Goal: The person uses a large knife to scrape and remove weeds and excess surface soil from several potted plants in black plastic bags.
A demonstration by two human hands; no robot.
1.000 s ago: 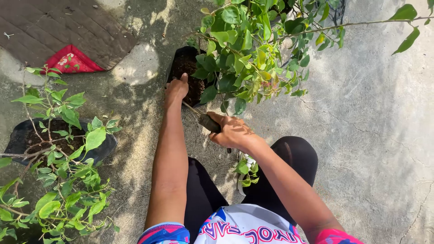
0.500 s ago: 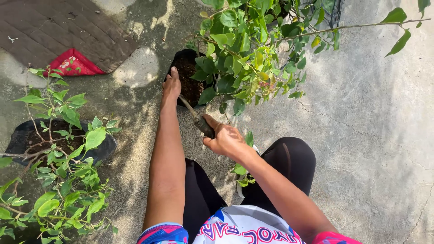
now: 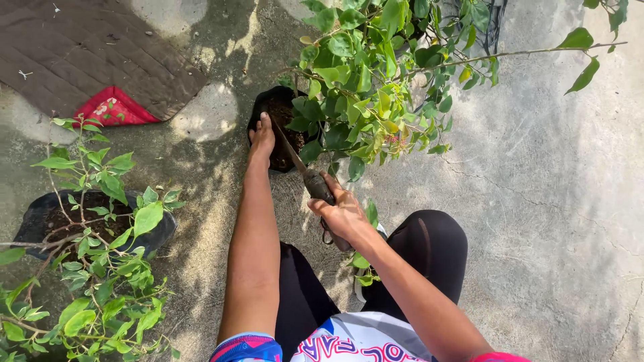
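While you crouch on the concrete floor (image 3: 550, 201), your left hand (image 3: 261, 137) rests on the near rim of the black grow bag (image 3: 268, 110), fingers laid flat against its edge rather than clenched around anything. Your right hand (image 3: 342, 214) is clenched around the dark handle of a hand tool (image 3: 305, 171), whose thin blade slants up and to the left from your grip into the soil of that bag, just right of your left hand. So the bag lies beyond both hands, on the far side, with the tool bridging from your right grip to it. A leafy green plant (image 3: 376, 80) rises out of the bag and spreads to the right above your right hand. To the near left stands a second black bag (image 3: 40, 214) with its own leafy plant (image 3: 100, 201), well apart from both hands. At the far left lies a brown mat (image 3: 87, 53) with a red cloth (image 3: 111, 110) at its near edge.
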